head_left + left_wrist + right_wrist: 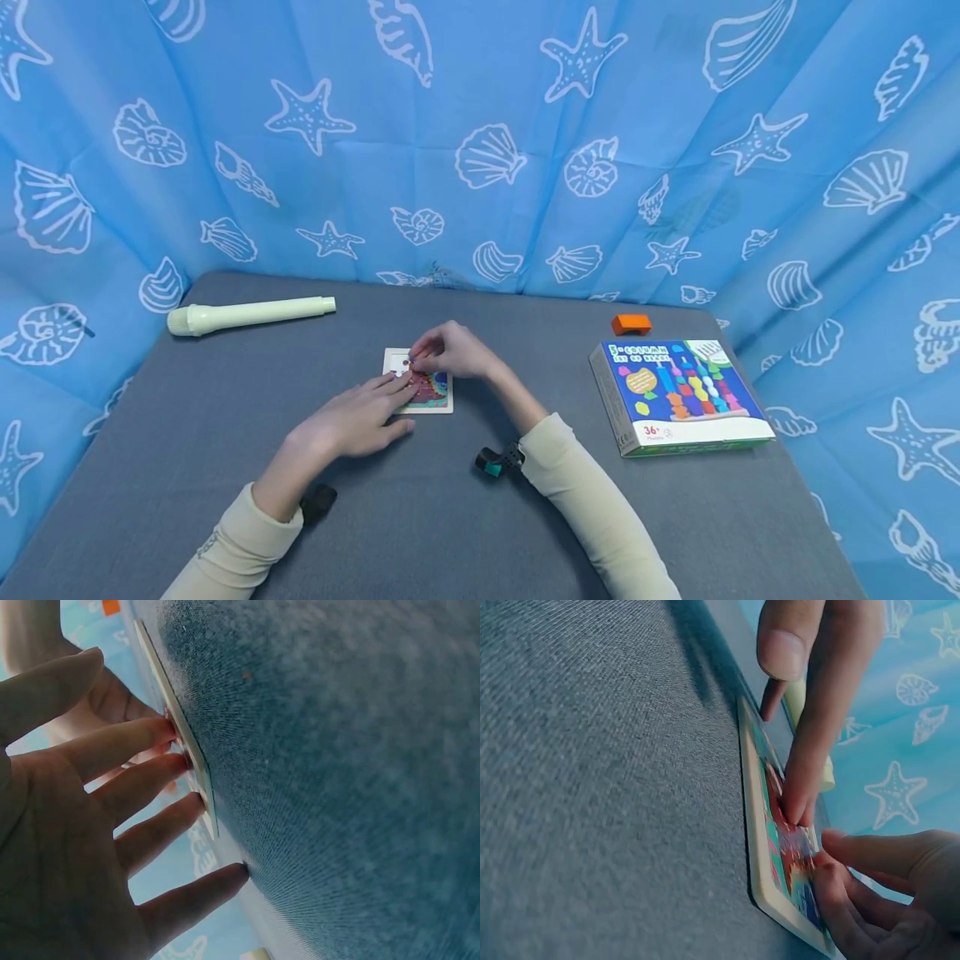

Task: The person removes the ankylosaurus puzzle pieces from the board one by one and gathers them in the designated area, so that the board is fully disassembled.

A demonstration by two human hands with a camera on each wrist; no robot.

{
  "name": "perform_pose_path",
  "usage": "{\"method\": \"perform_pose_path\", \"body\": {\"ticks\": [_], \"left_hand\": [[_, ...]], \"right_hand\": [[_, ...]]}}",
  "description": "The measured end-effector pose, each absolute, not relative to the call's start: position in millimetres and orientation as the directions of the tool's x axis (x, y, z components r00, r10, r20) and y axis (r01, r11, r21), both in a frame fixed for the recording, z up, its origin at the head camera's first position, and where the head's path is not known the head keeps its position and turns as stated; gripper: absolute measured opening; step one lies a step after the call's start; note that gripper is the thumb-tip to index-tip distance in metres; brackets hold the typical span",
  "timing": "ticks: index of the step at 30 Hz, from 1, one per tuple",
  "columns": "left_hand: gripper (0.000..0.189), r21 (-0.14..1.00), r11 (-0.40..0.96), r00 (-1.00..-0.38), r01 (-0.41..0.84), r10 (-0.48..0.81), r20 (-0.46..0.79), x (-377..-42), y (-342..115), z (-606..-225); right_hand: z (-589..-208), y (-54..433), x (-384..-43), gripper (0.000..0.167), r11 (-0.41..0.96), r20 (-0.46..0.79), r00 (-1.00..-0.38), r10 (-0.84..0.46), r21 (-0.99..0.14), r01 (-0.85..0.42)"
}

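Observation:
A small jigsaw puzzle board (430, 409) with a pale raised border and a colourful picture lies flat on the table. Pale bare surface with dark dots shows at its far left part. My left hand (360, 417) is spread, palm down, and its straight fingertips (196, 802) rest on the board. At the far side, my right hand (457, 350) has thumb and forefinger drawn together over the board. They pinch what looks like a small puzzle piece (412, 361), mostly hidden by the fingers. In the right wrist view the board's border (757, 862) is seen edge-on.
A pale green toy microphone (255, 313) lies at the back left of the grey table (450, 533). To the right are an orange block (632, 324) and a boxed toy set (682, 396). A blue seashell-patterned curtain (480, 150) hangs around the table.

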State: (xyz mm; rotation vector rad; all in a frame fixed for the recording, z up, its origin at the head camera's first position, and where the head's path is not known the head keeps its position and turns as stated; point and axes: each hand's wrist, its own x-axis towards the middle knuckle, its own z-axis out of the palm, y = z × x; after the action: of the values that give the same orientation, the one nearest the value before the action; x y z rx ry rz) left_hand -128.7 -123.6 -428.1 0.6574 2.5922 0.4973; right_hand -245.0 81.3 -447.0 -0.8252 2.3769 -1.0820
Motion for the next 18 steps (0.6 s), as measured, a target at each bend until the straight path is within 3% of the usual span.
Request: {"method": "perform_pose_path", "body": {"ticks": [18], "left_hand": [[0.063,0.413,0.837,-0.811,0.358,0.498,-0.306,-126.4,-122.0,-428.2]], "right_hand": [[-445.8,63.5,-246.5,0.010,0.653,-0.166,-0.749,-0.641,-0.630,-0.420]]}}
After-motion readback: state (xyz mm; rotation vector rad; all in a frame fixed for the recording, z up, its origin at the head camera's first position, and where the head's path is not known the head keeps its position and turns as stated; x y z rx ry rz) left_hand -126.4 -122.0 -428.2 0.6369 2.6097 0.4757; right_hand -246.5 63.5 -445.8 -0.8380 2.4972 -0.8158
